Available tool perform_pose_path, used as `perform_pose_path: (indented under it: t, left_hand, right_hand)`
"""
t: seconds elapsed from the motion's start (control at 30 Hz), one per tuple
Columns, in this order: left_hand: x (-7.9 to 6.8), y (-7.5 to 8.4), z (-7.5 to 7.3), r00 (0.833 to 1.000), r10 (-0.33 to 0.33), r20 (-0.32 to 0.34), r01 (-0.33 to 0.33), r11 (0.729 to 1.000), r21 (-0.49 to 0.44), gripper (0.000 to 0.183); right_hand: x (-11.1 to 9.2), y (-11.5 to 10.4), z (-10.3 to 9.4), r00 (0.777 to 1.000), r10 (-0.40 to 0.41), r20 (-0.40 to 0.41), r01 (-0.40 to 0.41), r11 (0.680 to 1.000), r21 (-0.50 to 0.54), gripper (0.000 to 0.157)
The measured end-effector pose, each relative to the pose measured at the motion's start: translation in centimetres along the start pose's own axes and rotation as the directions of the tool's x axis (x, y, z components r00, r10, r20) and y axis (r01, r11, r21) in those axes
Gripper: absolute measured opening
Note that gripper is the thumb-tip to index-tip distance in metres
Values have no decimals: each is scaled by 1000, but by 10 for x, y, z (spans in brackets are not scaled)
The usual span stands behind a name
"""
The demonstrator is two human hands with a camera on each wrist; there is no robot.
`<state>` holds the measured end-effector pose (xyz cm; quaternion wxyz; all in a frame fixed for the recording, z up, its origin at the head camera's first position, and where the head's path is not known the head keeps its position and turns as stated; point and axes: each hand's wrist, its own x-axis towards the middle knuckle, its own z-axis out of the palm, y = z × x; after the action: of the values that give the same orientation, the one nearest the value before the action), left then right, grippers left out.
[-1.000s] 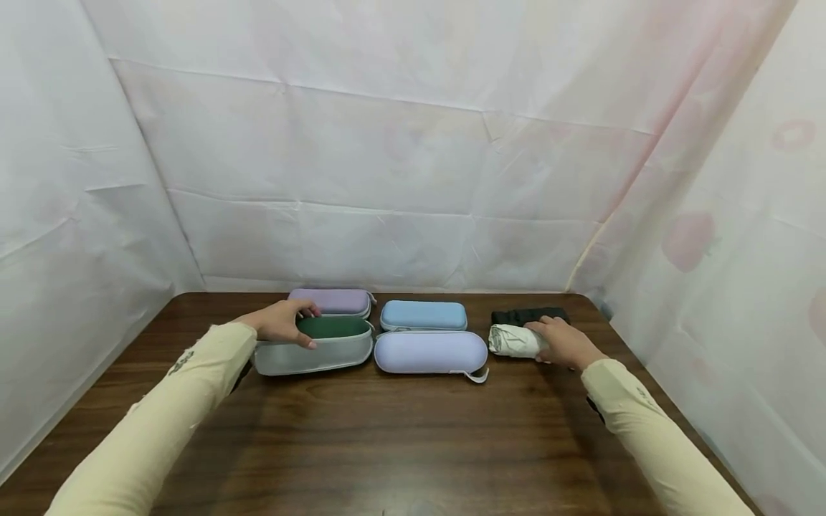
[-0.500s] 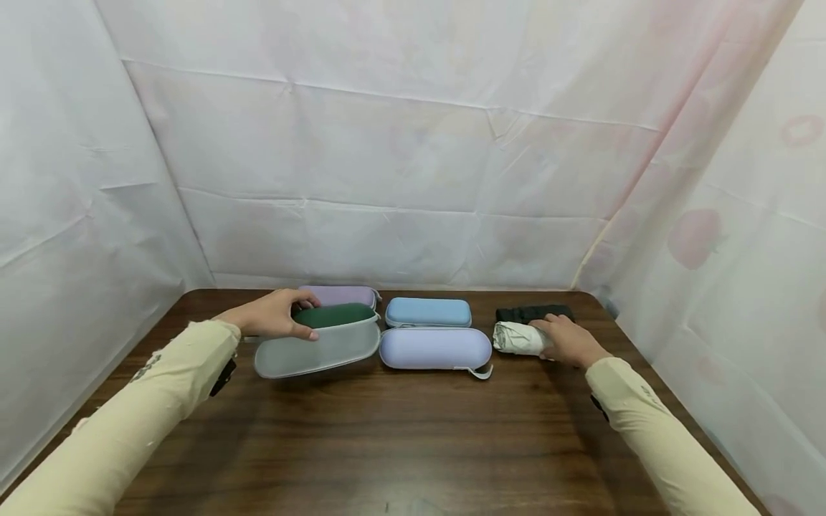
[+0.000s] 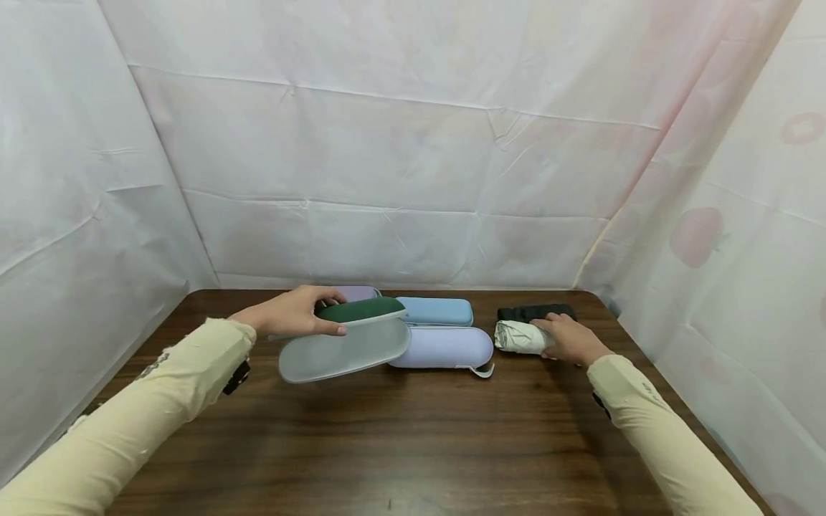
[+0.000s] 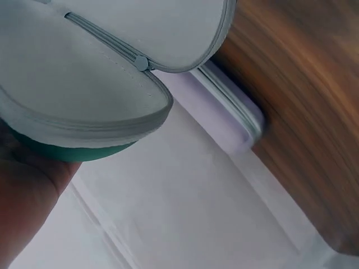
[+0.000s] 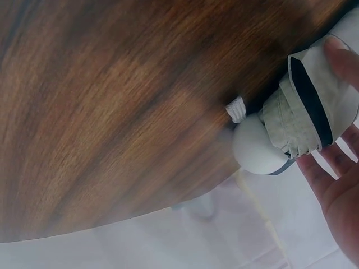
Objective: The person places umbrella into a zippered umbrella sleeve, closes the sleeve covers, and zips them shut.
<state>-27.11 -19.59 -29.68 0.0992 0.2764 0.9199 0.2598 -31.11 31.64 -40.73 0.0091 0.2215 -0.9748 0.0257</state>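
Observation:
My left hand [image 3: 290,313] grips a green zippered hard case [image 3: 366,309], thumb on its near side. The case gapes wide, its pale grey lining [image 3: 345,350] facing me and overlapping the lavender case. In the left wrist view the zipper [image 4: 140,63] runs undone between the halves, and the palm [image 4: 22,196] lies against the green shell. My right hand [image 3: 569,340] holds a folded pale umbrella [image 3: 516,337] on the table at the right. The right wrist view shows its rounded white handle [image 5: 257,147] and small strap [image 5: 236,110], with thumb and fingers on opposite sides of the folded fabric.
Behind the green case is a purple case [image 3: 358,292], partly hidden. A blue case [image 3: 439,310] and a lavender case [image 3: 452,347] lie mid-table. A black folded bundle [image 3: 534,312] sits behind the umbrella. Patterned white sheeting [image 3: 387,244] walls the table's back and sides.
My left hand has taken hold of the green case, lifted and tilted it, and carried it rightward until it overlaps the lavender case. The right hand stays on the umbrella.

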Motion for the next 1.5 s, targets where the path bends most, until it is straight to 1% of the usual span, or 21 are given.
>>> perform_pose_path:
  t: [0.2, 0.37, 0.43, 0.6, 0.8, 0.93, 1.0, 1.13, 1.27, 1.37, 1.5]
  left_hand:
    - [11, 23, 19, 998, 54, 43, -53, 998, -36, 55]
    - [19, 38, 36, 992, 49, 113, -39, 995, -93, 62]
    - [23, 41, 43, 989, 61, 137, -47, 993, -104, 64]
    - [35, 45, 62, 976, 122, 181, -103, 988, -111, 63]
    - [46, 48, 89, 972, 118, 203, -92, 987, -131, 61]
    - [49, 47, 108, 973, 114, 202, -87, 987, -135, 62]
    - [49, 47, 115, 976, 108, 190, -84, 988, -132, 63]
    - [48, 49, 123, 982, 88, 167, -69, 991, -119, 63]
    - [51, 51, 125, 984, 87, 159, -67, 990, -126, 62]
    - [53, 52, 125, 984, 88, 158, -67, 989, -133, 61]
    - [51, 53, 127, 983, 79, 164, -55, 988, -143, 61]
  right_hand:
    - [-1, 2, 3, 1000, -2, 3, 2, 1000, -24, 70]
    - [-4, 0, 6, 999, -5, -34, 3, 998, -64, 70]
    - [-4, 0, 7, 999, -9, -53, 5, 997, -82, 70]
    - [-5, -1, 11, 994, -27, -108, 15, 993, -114, 69]
    - [-4, -6, 13, 988, -30, -153, 11, 992, -125, 65]
    - [-3, -10, 14, 989, -17, -147, -1, 993, -120, 62]
    - [-3, -11, 14, 990, -13, -141, -4, 993, -122, 60]
    - [-5, -12, 15, 989, -7, -146, -15, 989, -149, 57]
    - [-7, -10, 16, 985, -14, -174, -16, 985, -174, 54]
    - [-9, -11, 16, 978, -27, -205, -12, 982, -187, 50]
    - [-18, -15, 14, 973, -42, -228, -2, 982, -191, 45]
